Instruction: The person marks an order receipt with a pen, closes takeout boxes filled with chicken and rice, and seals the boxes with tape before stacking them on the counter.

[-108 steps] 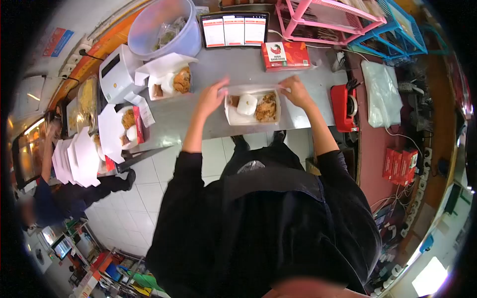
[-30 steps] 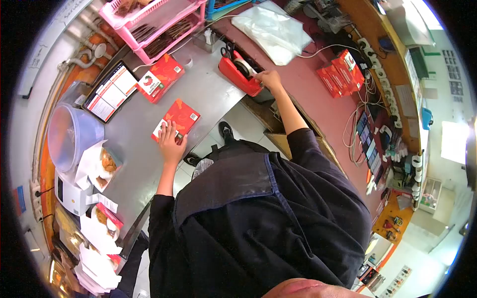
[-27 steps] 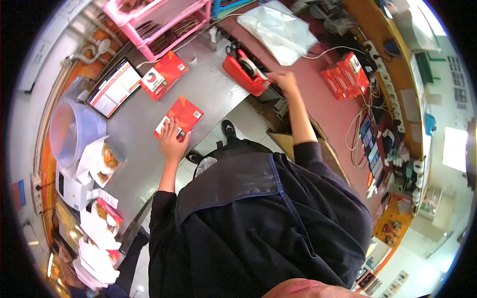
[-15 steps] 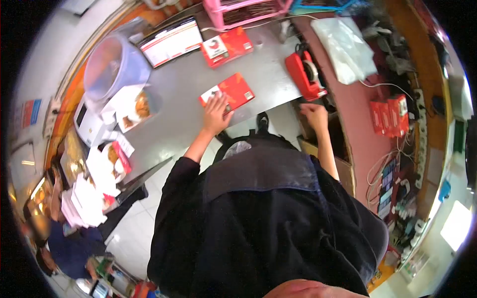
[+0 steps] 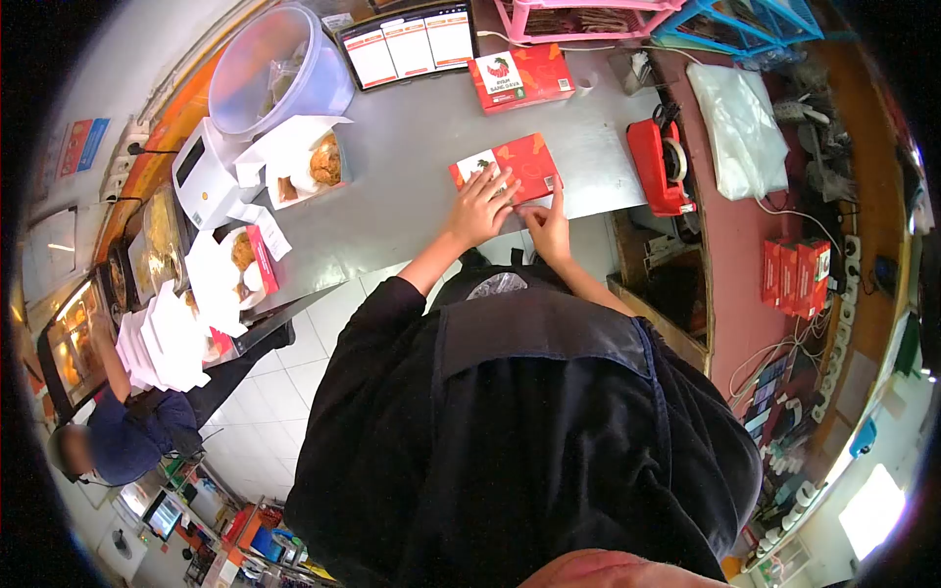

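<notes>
A closed red food box [image 5: 529, 160] with a white printed panel lies near the front edge of the metal counter. My left hand [image 5: 478, 208] rests flat on its lid, fingers spread over the white panel. At the box's front right corner is my right hand [image 5: 551, 230], its index finger stretched up along the side and its thumb reaching toward the front face. Any small thing under those fingertips is hidden. A red tape dispenser [image 5: 659, 167] with a roll of tape stands to the right. Behind, a second red box [image 5: 524, 78] sits shut.
At left are open boxes with fried food [image 5: 323, 162], a white machine [image 5: 208, 176] and a clear bucket [image 5: 257, 73]. A tablet [image 5: 410, 47] and pink rack [image 5: 588, 18] stand behind. Red boxes [image 5: 794, 274] line the right side. A person [image 5: 147, 431] works at lower left.
My right hand has moved left from beside the tape dispenser to the box's front right corner. My left hand stays on the lid. The camera view has shifted.
</notes>
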Demonstrator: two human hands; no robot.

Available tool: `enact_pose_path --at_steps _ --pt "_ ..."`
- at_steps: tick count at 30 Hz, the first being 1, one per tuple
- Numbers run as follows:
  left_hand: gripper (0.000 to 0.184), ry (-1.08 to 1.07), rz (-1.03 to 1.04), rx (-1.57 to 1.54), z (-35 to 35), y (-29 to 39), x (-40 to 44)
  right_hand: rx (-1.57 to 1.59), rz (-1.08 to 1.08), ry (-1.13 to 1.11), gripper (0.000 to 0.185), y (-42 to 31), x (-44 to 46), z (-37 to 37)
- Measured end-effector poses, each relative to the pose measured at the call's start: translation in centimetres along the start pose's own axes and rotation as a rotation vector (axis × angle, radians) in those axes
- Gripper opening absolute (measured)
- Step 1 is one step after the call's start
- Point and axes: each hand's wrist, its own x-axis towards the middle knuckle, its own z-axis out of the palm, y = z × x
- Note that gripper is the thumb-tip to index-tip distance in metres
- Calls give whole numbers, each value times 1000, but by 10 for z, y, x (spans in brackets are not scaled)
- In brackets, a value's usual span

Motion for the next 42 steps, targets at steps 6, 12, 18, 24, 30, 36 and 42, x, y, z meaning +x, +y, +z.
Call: enact_pose_path --at_steps 6,12,18,24,30,36,42 --pt "47 -47 -26 -48 -6 -1 1 -137 238 48 99 1 7 1" --pt "65 -232 -172 -147 -11 -5 21 -563 450 103 80 -28 38 -50" --pt "107 -179 -361 39 -12 6 53 -888 -559 -144 77 -31 223 -41" --pt "102 -26 -379 6 -33 6 -8 -1286 -474 -703 86 -61 283 17" --pt "101 13 -753 -278 -71 -10 -89 -1053 -676 -726 90 -65 179 27" --pt "101 79 -535 -146 -139 42 6 -800 -311 -452 107 -179 51 -221" --pt "105 -126 143 -572 -55 167 229 -1120 314 162 115 -40 -34 -427"
